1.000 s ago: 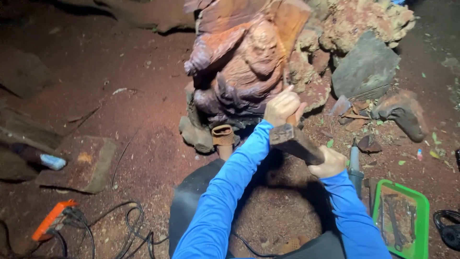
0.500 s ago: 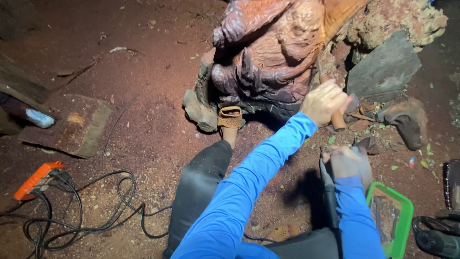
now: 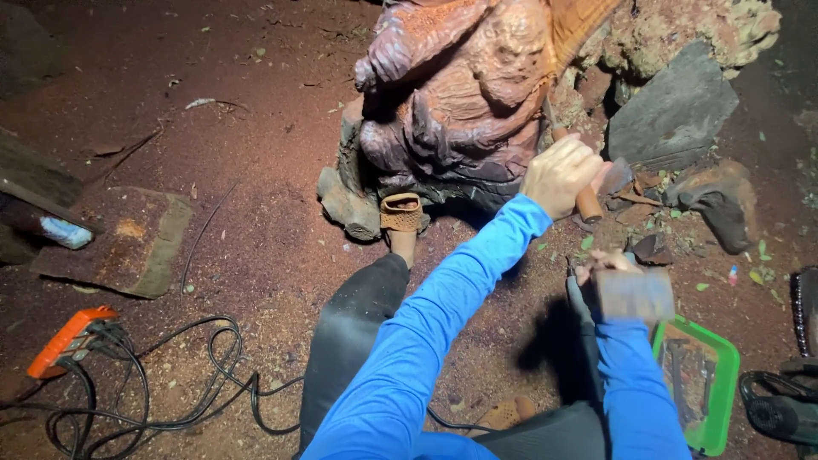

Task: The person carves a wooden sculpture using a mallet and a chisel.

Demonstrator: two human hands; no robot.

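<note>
A chisel [image 3: 586,198] is gripped in the clenched left hand [image 3: 561,175], its blade set against the reddish wood carving [image 3: 464,94] at twelve o'clock; a mallet [image 3: 635,294] is clasped in the right hand [image 3: 607,262] at four o'clock. The chisel is best held steady and struck squarely. The blade tip is hidden by the fingers [image 3: 579,155]; the carving's top is cut off.

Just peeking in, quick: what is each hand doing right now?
Left hand: closed on a chisel set against the carving.
Right hand: closed on a mallet, raised.
</note>
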